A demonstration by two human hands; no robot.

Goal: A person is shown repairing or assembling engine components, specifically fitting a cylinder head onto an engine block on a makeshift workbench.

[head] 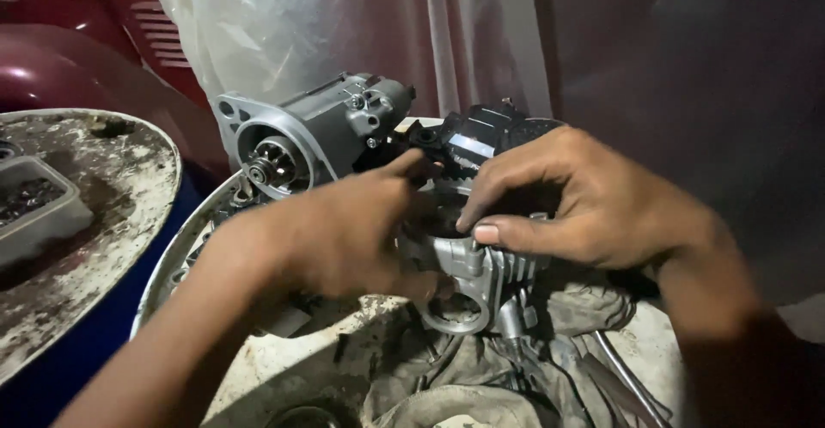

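Note:
A grey finned metal housing [481,269] with a round mounting ear stands on a dirty rag at the middle of a drum top. My left hand [348,230] grips its left side, fingers curled round the rim. My right hand [584,200] holds its top right, thumb along the fins and fingertips reaching into the opening. What lies inside the opening is hidden by my fingers.
A grey starter motor [309,136] with a toothed pinion lies just behind my left hand. A black ribbed part [481,136] sits behind the housing. The white drum top [292,368] carries a grimy rag [481,376]. At left, another drum holds a plastic tray [39,209].

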